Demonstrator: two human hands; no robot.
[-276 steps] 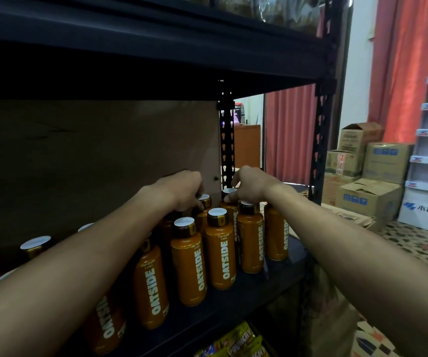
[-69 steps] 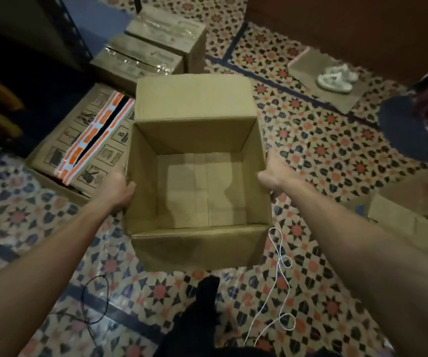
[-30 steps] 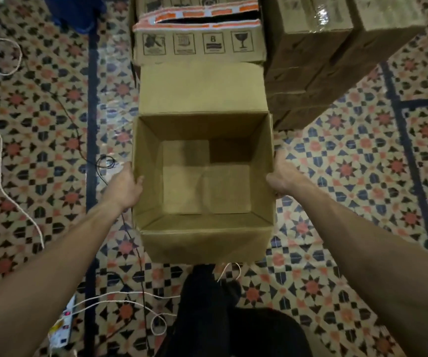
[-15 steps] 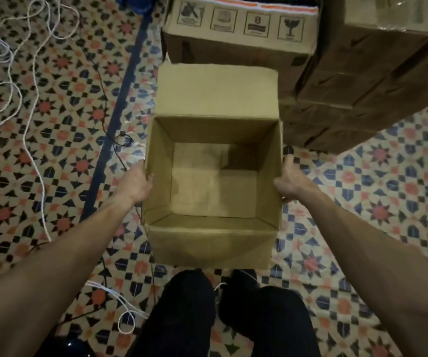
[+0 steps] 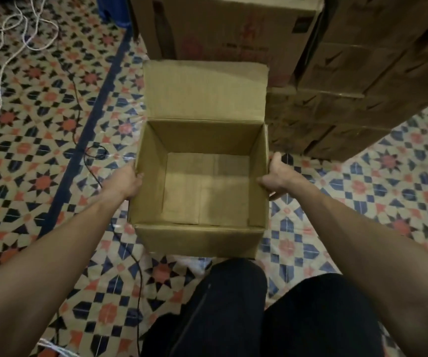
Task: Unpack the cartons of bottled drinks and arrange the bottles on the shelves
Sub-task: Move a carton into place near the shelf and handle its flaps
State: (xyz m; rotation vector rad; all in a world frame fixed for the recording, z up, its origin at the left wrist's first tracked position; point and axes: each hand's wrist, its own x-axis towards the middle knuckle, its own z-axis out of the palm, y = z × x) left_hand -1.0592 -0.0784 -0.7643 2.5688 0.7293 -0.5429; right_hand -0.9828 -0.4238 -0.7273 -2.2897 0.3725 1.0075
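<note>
My left hand (image 5: pixel 128 182) and right hand (image 5: pixel 277 177) grip the carton (image 5: pixel 200 240) by its left and right walls. Carton: empty, far flap up, just beyond my knees. Step, I judge: clearing it away. Next calls for a spot clear of the stack (image 5: pixel 349 86), far right.

Busy star-pattern floor tiles (image 5: pixel 40 181), white rope (image 5: pixel 19 20) tangled top left, thin black cable (image 5: pixel 139 305) beside dark trousers (image 5: pixel 233 318).
</note>
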